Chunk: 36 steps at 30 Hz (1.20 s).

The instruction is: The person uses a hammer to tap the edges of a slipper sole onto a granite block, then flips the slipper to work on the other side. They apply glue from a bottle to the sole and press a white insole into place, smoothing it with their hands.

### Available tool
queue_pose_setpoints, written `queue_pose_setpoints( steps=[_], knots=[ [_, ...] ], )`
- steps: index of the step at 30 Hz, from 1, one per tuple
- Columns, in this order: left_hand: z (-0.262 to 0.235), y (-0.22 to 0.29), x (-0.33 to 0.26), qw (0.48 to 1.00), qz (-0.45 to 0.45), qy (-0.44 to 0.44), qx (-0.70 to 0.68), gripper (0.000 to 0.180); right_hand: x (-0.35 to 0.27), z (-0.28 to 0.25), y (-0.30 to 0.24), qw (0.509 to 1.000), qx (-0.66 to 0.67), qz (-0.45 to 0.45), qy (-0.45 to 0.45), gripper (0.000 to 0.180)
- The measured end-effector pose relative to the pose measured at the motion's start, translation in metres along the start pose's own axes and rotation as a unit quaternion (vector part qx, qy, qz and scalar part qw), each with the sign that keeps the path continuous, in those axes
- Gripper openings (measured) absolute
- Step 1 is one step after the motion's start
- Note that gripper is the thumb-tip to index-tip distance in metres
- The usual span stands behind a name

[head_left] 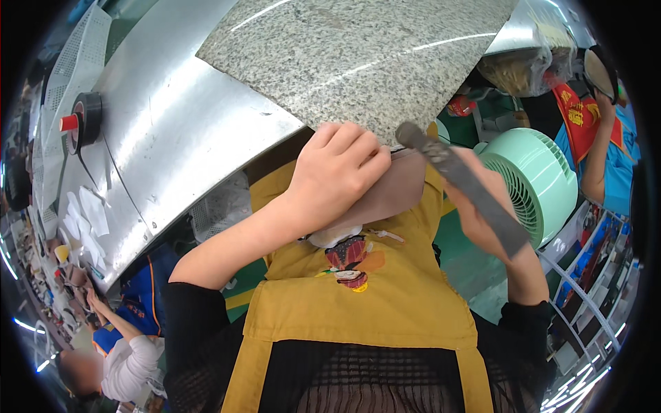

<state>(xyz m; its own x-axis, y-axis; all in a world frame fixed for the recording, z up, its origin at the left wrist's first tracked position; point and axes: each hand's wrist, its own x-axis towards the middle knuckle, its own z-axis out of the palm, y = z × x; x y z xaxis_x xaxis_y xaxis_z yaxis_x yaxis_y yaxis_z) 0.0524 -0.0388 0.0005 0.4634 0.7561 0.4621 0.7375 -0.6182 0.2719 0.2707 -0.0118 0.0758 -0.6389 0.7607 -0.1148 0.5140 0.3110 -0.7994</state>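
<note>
My left hand (337, 172) is closed over a brown leather-like piece (401, 186), its fingers bent over the upper edge beside the granite slab (358, 62). The piece lies slanted against the slab's near corner, above my lap, and my palm covers part of it. In my right hand (469, 221) is a dark, worn metal hammer (475, 189), raised just right of the brown piece. One end of its long head is round, the other broad and flat. My fist hides most of its handle.
A steel tabletop (165, 117) extends left, bearing a black tape roll (86, 124) and white scraps (86, 224). A mint-green fan (540, 179) stands close to my right arm. Co-workers sit at lower left and far right. A wire rack (585, 289) stands at lower right.
</note>
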Motion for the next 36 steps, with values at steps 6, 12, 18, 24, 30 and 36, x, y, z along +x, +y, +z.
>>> queue_pose_setpoints(
  steps=[6, 12, 18, 24, 30, 36],
  knots=[
    [0.002, -0.005, -0.002, 0.999, 0.053, -0.007, -0.004, 0.027, 0.008, -0.010, -0.002, 1.000, -0.001, -0.002, -0.031, 0.033],
    [0.000, -0.006, -0.005, 0.999, -0.015, -0.036, -0.033, 0.024, 0.010, -0.003, -0.002, 0.991, -0.057, 0.016, -0.124, 0.046],
    [-0.004, -0.009, -0.005, 0.999, -0.001, -0.019, -0.041, 0.024, 0.010, -0.005, 0.002, 0.996, -0.018, 0.022, -0.084, 0.043],
    [-0.001, -0.006, -0.006, 1.000, 0.006, 0.000, -0.016, 0.024, 0.011, 0.002, -0.001, 0.988, -0.085, 0.020, -0.129, 0.042],
    [-0.007, -0.013, -0.013, 0.996, -0.031, -0.020, -0.076, 0.023, 0.014, -0.003, -0.006, 0.990, -0.034, 0.047, -0.132, 0.043],
    [-0.005, -0.008, -0.014, 1.000, 0.024, 0.000, 0.007, 0.025, 0.012, 0.004, -0.016, 0.998, -0.041, -0.044, -0.018, 0.027]
  ],
)
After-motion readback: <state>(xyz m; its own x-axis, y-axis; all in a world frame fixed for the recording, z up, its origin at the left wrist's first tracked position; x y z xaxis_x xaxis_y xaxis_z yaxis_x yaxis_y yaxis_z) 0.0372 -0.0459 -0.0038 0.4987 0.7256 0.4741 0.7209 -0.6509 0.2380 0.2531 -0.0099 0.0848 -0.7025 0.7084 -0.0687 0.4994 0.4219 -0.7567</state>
